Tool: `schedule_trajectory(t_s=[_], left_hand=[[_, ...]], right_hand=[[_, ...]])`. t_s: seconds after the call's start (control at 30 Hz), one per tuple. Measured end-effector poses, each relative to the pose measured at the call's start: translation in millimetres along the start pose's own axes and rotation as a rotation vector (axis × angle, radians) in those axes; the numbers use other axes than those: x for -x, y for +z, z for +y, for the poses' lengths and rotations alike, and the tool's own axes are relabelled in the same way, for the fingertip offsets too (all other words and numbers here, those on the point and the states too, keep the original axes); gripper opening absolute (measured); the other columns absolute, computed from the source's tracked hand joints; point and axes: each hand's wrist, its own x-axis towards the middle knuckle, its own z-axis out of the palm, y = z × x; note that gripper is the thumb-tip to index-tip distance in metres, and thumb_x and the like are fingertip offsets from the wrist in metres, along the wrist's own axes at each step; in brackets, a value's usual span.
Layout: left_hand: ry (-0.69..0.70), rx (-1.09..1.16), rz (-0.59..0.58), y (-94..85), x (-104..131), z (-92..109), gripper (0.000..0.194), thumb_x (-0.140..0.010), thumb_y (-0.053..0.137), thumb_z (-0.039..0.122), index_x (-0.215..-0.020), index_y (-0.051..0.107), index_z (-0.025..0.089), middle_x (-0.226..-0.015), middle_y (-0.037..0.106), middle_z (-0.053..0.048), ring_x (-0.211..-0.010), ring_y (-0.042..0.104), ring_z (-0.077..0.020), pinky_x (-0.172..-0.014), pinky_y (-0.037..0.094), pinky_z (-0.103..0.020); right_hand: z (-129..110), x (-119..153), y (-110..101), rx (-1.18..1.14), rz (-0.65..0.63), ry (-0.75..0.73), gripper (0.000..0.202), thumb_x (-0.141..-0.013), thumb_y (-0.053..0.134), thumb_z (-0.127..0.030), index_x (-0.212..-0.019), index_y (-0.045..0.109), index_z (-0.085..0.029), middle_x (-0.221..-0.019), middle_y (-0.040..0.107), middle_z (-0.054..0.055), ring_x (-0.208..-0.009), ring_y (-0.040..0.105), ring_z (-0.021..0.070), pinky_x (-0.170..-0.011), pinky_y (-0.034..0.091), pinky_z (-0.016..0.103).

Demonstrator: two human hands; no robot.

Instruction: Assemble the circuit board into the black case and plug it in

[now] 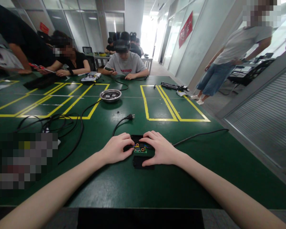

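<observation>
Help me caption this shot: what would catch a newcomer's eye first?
Both hands, left hand and right hand, rest on an opened black device with a green circuit board at the near table edge. Yellow tape lines cross the green table, around a metal bowl.

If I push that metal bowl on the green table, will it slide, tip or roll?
The metal bowl looks shallow and wide and sits flat, so it would probably slide rather than tip. Its shiny surface and the smooth green table suggest it would slip easily. The small parts inside would likely rattle and shift. It is probably light for its size.
</observation>
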Motion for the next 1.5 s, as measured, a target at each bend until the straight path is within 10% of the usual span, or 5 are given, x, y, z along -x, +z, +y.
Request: schedule_trajectory(t_s=[0.2,1.5], left_hand=[[-0.018,0.019,0.011,-0.3,-1,-4,0.013,-0.097,0.061,0.027,-0.097,0.073,0.020,-0.095,0.068,-0.005,-0.087,0.066,-0.0181,-0.075,0.054,-0.028],[-0.077,0.103,0.007,-0.4,-1,-11,0.023,-0.097,0.064,0.031,-0.114,0.073,0.019,-0.090,0.067,-0.003,-0.079,0.067,-0.0159,-0.070,0.052,-0.025]], right_hand=[[0,-4,6,-0.026,0.113,0.028,0.047,-0.075,0.089,-0.052,-0.104,0.068,-0.022,-0.109,0.066,0.009,-0.100,0.060,0.0275,-0.090,0.052,0.045],[6,-6,6,-0.032,0.205,-0.036,0.027,-0.083,0.081,-0.038,-0.100,0.068,-0.023,-0.110,0.069,0.010,-0.104,0.061,0.0278,-0.092,0.054,0.046]])
